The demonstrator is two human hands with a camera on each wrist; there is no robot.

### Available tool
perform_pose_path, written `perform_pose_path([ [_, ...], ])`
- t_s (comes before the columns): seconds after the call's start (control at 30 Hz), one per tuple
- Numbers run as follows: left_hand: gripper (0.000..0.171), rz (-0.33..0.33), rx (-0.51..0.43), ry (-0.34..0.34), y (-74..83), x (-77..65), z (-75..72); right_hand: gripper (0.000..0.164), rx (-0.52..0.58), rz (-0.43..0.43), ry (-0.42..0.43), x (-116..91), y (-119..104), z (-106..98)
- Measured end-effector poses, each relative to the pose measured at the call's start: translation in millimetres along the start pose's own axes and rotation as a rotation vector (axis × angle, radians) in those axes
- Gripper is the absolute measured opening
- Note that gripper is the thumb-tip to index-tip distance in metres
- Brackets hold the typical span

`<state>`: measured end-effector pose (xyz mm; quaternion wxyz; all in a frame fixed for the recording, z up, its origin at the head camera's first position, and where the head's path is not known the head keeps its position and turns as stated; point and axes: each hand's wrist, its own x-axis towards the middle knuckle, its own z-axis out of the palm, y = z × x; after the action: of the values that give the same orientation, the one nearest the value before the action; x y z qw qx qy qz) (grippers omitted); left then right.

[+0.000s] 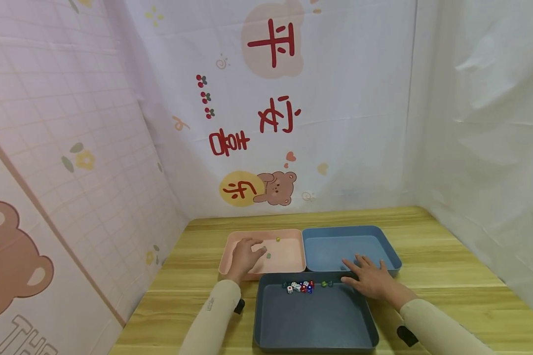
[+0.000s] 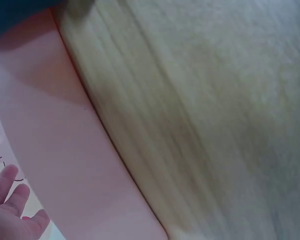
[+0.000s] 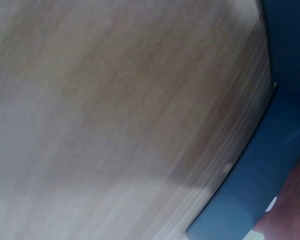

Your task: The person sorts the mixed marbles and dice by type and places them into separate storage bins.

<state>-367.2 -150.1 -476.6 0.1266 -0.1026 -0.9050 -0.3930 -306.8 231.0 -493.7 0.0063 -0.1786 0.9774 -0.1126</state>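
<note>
My left hand (image 1: 245,256) is over the pink tray (image 1: 293,264), thumb and fingers apart. Close to its fingertips are small pale dice (image 1: 268,256), and a yellow die (image 1: 278,239) is farther back in that tray. In the left wrist view several fingers (image 2: 17,197) show beyond the tray's outer wall. My right hand (image 1: 373,280) spreads its fingers where the blue tray (image 1: 346,241) and the dark grey tray (image 1: 315,320) meet; whether it touches a rim I cannot tell. Along the dark tray's far side lie several red, white and blue dice (image 1: 303,289) and a green die (image 1: 324,284).
All the trays stand on a wood-grain table (image 1: 177,281), the pink and blue ones side by side behind the dark one. A white printed curtain (image 1: 337,123) hangs behind the table, with more cloth at both sides.
</note>
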Motion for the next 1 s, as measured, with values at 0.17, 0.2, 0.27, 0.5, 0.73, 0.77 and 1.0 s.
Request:
perform_pose_path([
  [0.17,0.031,0.008,-0.01,-0.014,1.3,-0.3,-1.6,0.072,-0.001,0.001,0.001,0,-1,-1],
  [0.2,0.031,0.015,-0.009,-0.02,1.2,-0.7,-2.1,0.072,0.0,0.0,0.0,0,-2,-1],
  [0.27,0.031,0.024,-0.01,-0.036,1.5,-2.2,-3.5,0.072,-0.001,-0.001,0.0,0,-2,-1],
  [0.5,0.035,0.053,-0.003,-0.141,4.4,-7.0,-7.9,0.072,-0.001,-0.003,0.005,0,0,0],
  [0.73,0.035,0.144,0.0,-0.232,7.4,-15.0,-6.4,0.072,-0.011,-0.007,0.01,-1,-2,-2],
  [0.77,0.034,0.152,-0.005,-0.245,8.5,-16.9,-5.8,0.072,-0.012,-0.008,0.011,-1,-2,-2],
  [1.0,0.025,0.172,-0.032,-0.31,17.3,-28.1,0.3,0.072,-0.02,-0.015,0.018,0,0,0],
])
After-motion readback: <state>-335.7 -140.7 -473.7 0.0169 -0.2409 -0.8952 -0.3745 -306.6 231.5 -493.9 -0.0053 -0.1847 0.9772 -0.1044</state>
